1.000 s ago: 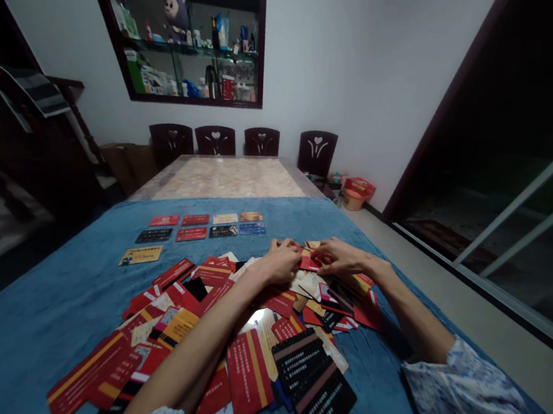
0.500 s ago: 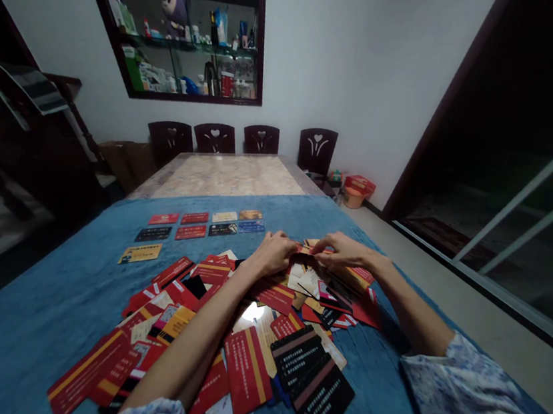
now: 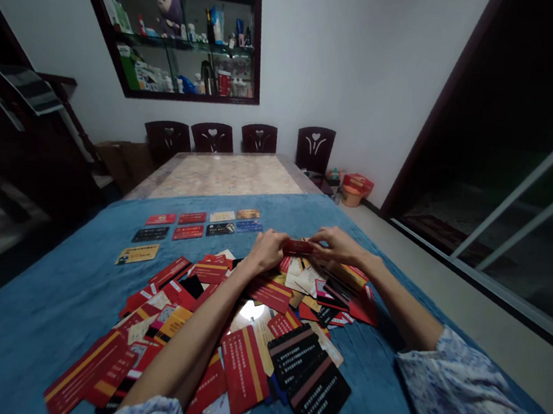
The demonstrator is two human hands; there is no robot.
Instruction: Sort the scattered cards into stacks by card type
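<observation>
Both hands meet at the far edge of a loose heap of plastic cards (image 3: 244, 364) in red, black, gold and white. Between them a red card (image 3: 298, 246) is held up, tilted, just above the heap. My left hand (image 3: 268, 250) pinches its left end with fingers closed. At the other end my right hand (image 3: 335, 244) grips it between thumb and fingers. Whether more than one card is in the hands I cannot tell. Under the hands lie white cards (image 3: 302, 276) and a gold-striped red card (image 3: 270, 293).
Beyond the heap, several cards lie in rows on the blue cloth (image 3: 65, 282), among them a gold card (image 3: 137, 254), a black card (image 3: 151, 234) and a blue card (image 3: 248, 226). Chairs (image 3: 213, 137) stand behind the table's uncovered far end (image 3: 230, 174).
The card between my hands has turned, so its red face now shows instead of a dark edge. The view has shifted slightly; the heap and the rows look the same.
</observation>
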